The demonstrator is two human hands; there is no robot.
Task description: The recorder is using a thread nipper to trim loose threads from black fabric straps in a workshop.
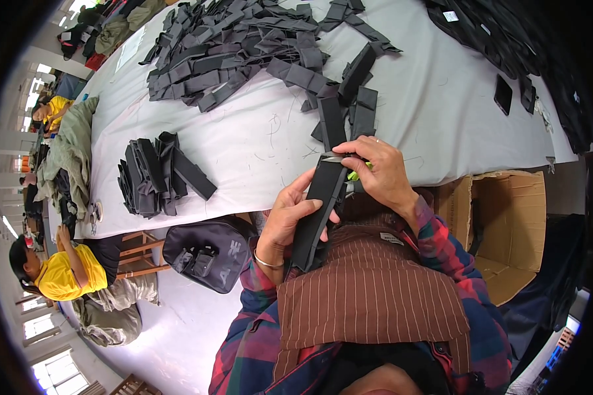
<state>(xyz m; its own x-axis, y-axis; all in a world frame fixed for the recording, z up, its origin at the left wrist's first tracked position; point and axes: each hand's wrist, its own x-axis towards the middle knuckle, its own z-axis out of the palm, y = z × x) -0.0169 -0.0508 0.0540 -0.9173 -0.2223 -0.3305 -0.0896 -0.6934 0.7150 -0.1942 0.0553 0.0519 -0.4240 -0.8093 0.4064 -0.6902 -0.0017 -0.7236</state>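
Brown apron (375, 306) sat below the black strip (326, 187). My left hand (292, 214) gripped the strip, my right hand (379, 171) pinched its top; hard tugs could bend it.

Big pale capital lettering along the side of the black bag (204, 238), set slantwise and partly readable; 1 small white label (393, 238) with dark print at the top of the brown striped apron (375, 296), print too small to read. White tags (450, 16) on the black garments (501, 56) at upper right, text not legible. Dark marks (274, 127) on the white table cover (244, 171), can't tell writing from loose thread.
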